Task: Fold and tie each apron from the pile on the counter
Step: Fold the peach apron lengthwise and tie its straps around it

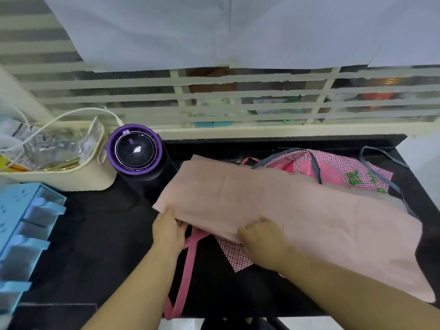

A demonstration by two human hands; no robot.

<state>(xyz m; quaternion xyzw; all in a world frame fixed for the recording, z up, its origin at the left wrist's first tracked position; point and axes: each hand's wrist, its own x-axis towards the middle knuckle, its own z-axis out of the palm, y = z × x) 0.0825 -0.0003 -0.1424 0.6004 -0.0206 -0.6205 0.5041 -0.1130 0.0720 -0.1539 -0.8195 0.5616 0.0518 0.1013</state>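
Your left hand (167, 231) pinches the near-left corner of the plain pink apron (285, 206), a long rectangular band across the black counter (107, 246) over a checked apron (235, 253). Your right hand (262, 236) grips the band's near edge.

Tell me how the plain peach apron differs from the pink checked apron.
The plain peach apron is unpatterned; the pink checked apron has green motifs and grey straps. The peach one lies on top, its near edge held by the left hand and right hand; the checked one lies rumpled behind, partly covered. Both rest on the black counter.
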